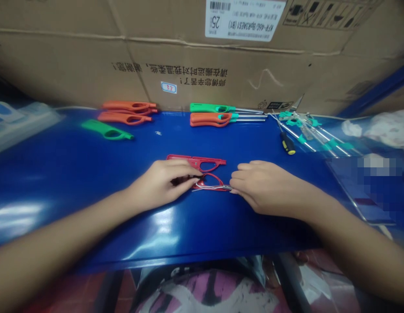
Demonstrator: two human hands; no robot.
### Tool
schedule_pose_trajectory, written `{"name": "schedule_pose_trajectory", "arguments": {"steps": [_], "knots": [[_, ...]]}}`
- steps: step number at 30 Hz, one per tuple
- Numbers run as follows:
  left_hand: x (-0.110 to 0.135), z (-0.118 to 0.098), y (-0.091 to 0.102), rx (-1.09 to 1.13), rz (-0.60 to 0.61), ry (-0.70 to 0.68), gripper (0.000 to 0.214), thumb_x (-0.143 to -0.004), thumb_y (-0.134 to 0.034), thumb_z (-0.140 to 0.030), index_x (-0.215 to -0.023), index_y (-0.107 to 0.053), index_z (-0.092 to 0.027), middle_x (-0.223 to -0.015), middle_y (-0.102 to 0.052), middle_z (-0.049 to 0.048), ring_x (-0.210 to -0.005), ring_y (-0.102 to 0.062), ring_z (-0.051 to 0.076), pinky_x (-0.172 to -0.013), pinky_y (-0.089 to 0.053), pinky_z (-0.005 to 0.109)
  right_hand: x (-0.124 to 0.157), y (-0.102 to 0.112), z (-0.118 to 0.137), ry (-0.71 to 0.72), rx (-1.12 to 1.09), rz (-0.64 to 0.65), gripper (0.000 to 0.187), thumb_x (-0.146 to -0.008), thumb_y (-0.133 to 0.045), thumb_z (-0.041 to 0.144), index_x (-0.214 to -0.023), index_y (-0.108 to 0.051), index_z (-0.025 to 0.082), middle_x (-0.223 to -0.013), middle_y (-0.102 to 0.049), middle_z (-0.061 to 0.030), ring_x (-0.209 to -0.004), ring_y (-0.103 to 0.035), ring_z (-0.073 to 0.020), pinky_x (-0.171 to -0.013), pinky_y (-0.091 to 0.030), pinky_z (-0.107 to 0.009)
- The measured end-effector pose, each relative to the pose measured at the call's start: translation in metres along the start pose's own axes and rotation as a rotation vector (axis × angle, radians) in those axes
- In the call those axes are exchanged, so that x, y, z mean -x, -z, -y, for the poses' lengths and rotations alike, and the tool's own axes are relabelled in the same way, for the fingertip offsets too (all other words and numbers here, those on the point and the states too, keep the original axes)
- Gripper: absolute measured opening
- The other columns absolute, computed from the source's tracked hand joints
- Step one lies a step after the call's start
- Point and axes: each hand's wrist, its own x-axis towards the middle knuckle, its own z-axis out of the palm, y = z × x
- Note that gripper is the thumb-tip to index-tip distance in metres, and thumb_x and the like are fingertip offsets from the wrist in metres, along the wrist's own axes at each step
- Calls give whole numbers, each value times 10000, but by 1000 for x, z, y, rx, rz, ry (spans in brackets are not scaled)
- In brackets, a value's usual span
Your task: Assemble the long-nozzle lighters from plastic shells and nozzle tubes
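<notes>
Wire (210, 187) crosses the near red shell (218, 179). At that shell's left, the left hand (167, 180) holds a black part (199, 177) in a narrow pinch; at its right, the right hand (267, 187) is closed on a metal piece (227, 188). Beyond it lies another red shell (197, 161).

Tabletop (55, 180) blue. Casing halves (197, 161) red; wire (208, 187) white. Far left: orange casings (119, 118), green casing (102, 129). Far: green lighter (205, 107), orange lighter (205, 119), rods (249, 116) silver. Right: screwdriver (288, 144) black and yellow. Far: carton (74, 65) brown, print (203, 71) black. Near: cloth (202, 289) pink, streaked black and white.
</notes>
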Motion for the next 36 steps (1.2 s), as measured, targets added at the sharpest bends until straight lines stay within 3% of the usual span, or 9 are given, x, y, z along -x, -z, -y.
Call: {"name": "schedule_pose_trajectory", "arguments": {"steps": [14, 25, 31, 36], "knots": [[1, 4, -1, 24, -2, -7, 169, -948, -631, -173, -1076, -741, -158, -1023, -750, 75, -941, -721, 161, -867, -567, 248, 4, 2, -4, 16, -11, -43, 259, -1019, -449, 261, -841, -627, 203, -829, -656, -40, -795, -547, -213, -703, -295, -343], [2, 5, -1, 23, 4, -29, 163, -948, -633, -167, -1065, -746, -156, -1014, -748, 78, -932, -719, 158, -860, -574, 251, 4, 4, 0, -2, -99, 50, 239, -1007, -479, 264, -837, -637, 207, -866, -693, -32, -835, -587, -217, -732, -323, -347], [1, 4, 0, 31, 3, -17, 158, -951, -633, -182, -1053, -752, -162, -999, -756, 74, -907, -729, 159, -840, -583, 255, 2, 1, 4, 8, -55, 42, 243, -1002, -484, 240, -842, -660, 193, -845, -694, -45, -824, -590, -221, -720, -313, -353], [1, 4, 0, 45, -7, 7, 144, -947, -644, -194, -1030, -760, -174, -984, -766, 69, -894, -735, 163, -828, -592, 263, 0, -2, 10, 34, 57, 19, 139, -906, -567, 170, -810, -666, 179, -795, -672, -67, -775, -557, -226, -678, -270, -364]]}}
